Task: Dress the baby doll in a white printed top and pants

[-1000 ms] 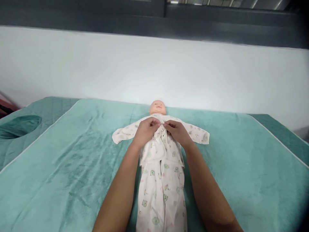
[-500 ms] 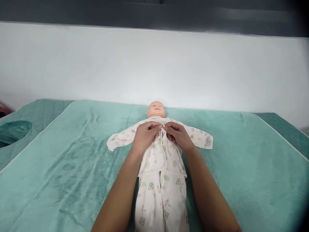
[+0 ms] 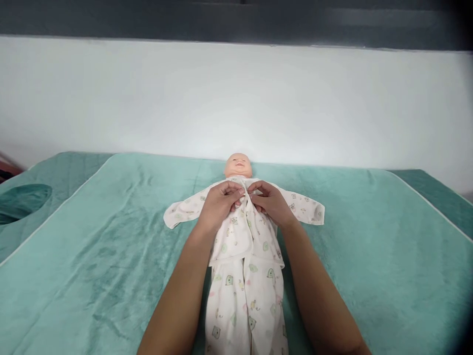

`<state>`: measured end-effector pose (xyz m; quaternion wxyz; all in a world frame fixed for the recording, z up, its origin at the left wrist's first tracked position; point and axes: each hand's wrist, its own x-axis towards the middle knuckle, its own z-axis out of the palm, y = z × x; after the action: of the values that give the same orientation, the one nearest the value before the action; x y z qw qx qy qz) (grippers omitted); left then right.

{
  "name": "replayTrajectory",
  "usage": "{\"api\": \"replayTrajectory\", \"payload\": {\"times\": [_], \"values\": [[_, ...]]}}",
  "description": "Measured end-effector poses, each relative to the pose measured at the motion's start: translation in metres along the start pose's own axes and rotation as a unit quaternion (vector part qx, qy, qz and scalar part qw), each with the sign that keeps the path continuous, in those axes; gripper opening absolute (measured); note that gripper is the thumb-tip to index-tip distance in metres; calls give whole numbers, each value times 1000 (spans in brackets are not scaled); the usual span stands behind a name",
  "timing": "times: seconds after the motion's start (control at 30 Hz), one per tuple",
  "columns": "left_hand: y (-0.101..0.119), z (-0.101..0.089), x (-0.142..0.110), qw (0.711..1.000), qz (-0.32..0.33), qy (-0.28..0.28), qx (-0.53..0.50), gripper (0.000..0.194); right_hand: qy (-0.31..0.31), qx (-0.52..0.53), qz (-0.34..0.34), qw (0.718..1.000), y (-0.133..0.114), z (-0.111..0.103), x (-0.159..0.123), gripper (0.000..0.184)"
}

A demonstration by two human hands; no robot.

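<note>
A baby doll [image 3: 238, 166] lies on its back, its head toward the wall. It wears a white printed jacket [image 3: 232, 241] with long sleeves stretched out to both sides, and matching trousers [image 3: 227, 305]. At the upper chest, my left hand [image 3: 222, 201] pinches one front edge of the jacket between thumb and fingers. Facing it, my right hand [image 3: 271, 201] pinches the other front edge close to the centre line. Any fastener between the fingertips is too small to make out. Lower down, the two jacket fronts lie overlapped.
Beneath the doll spreads a green plush cover [image 3: 111, 256] with soft wrinkles and white piping. At the far left the cover has a dark oval opening [image 3: 24, 203]. A white wall [image 3: 236, 98] rises behind the doll's head.
My right index finger has lifted and straightened toward the centre of the jacket. Both hands stay at the upper chest. The view has shifted very slightly.
</note>
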<state>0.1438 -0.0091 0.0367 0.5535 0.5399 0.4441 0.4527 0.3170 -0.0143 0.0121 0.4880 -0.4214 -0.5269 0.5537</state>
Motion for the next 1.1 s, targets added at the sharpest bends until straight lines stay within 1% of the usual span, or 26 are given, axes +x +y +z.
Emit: {"api": "replayTrajectory", "payload": {"times": [0.17, 0.3, 0.4, 0.47, 0.67, 0.83, 0.9, 1.0, 1.03, 1.07, 1.1], "values": [[-1, -4, 2, 1000, -8, -24, -10, 20, -4, -24, 9, 1000, 0, 0, 0, 24], [2, -4, 0, 999, -3, -40, 31, 24, 0, -46, 3, 999, -2, 1, -2, 25], [6, -3, -3, 997, 4, -49, 56, 25, 5, -63, -12, 998, -5, 4, -4, 22], [7, -3, -4, 997, 5, -47, 61, 24, 2, -70, -14, 997, -7, 5, -5, 21], [5, -2, -4, 996, 17, -29, 87, 13, -4, -78, -9, 997, -8, 3, -5, 22], [4, -1, -2, 998, 18, -26, 48, 13, -2, -44, -19, 999, -4, 1, -2, 25], [4, -1, -1, 998, 15, -25, 49, 13, 2, -34, -20, 999, -3, 1, -1, 25], [3, 2, -1, 995, 10, -15, 95, 13, 1, -31, -12, 999, -4, 1, -1, 25], [2, 4, -2, 991, 22, 0, 129, 14, -1, -31, -10, 999, -4, 1, -1, 25], [2, 5, -2, 983, 48, 25, 178, 17, -2, -29, -9, 1000, -4, 1, 0, 26], [1, 6, -2, 966, 85, 59, 238, 21, -3, -26, -9, 1000, -3, 1, 0, 26]]}}
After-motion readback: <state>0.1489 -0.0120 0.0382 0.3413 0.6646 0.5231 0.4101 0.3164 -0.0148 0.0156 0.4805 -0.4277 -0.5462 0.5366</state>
